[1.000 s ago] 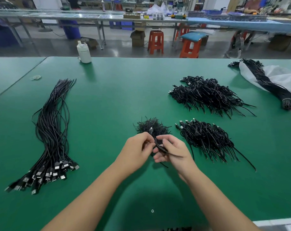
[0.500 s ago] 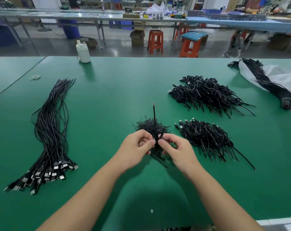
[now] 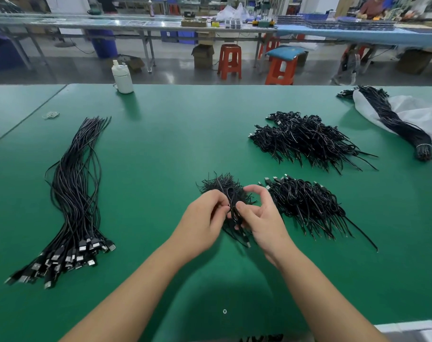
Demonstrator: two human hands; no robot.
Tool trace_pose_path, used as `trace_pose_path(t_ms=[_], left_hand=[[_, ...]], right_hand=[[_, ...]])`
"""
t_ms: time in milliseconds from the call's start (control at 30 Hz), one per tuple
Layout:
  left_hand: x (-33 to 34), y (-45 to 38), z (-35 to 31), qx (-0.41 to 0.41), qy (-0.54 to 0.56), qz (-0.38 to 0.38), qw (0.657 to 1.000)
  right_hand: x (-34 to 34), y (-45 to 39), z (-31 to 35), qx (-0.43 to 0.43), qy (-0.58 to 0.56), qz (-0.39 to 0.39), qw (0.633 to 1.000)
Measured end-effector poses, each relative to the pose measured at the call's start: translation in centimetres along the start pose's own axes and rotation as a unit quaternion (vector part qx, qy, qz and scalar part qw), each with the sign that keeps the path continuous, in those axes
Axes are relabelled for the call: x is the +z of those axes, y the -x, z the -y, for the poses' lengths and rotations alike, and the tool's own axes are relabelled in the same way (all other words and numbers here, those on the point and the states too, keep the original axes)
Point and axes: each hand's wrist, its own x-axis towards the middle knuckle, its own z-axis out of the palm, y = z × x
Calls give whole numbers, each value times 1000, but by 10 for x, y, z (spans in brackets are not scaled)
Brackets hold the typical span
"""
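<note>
Lying well to your left are loose straight cables (image 3: 74, 193) on the green table (image 3: 165, 144), then your left hand (image 3: 205, 218) and right hand (image 3: 261, 218) each pinch one folded cable (image 3: 234, 213) just before the tie pile (image 3: 217, 184), with bundled cables (image 3: 306, 203) just beside your right hand

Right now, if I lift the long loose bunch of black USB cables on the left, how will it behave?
Likely floppy: the long bunch of black USB cables lies in limp curves. No tie shows, so strands would probably slip out.
</note>
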Motion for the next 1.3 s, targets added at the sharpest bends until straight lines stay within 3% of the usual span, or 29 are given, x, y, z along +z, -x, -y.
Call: trace_pose_path(t_ms=[267,333,500,567,700,800,933,1033,1200,1300], left_hand=[[3,-6,4,-146,95,8,985],[4,-8,5,-175,138,21,975],[4,-7,4,-188,172,40,966],[5,-7,4,-180,172,46,968],[7,-7,2,-143,131,22,981],[9,-8,-1,-107,72,-3,992],[13,-6,-3,-41,35,-20,998],[12,-6,-1,53,-54,-31,997],[23,-4,13,145,-166,-75,973],[31,-2,38,104,-156,-100,977]], right_hand=[[-3,4,3,-56,36,-11,998],[-6,6,4,-81,98,1,992],[-11,5,2,-65,130,48,988],[-8,4,1,-56,128,41,989],[-4,-1,0,-106,258,-21,960],[-3,-4,1,-114,307,-21,945],[-5,-6,4,-33,191,69,979],[-9,-7,6,15,127,105,986],[-15,-11,9,24,165,101,981],[-24,-18,10,9,244,47,969]])
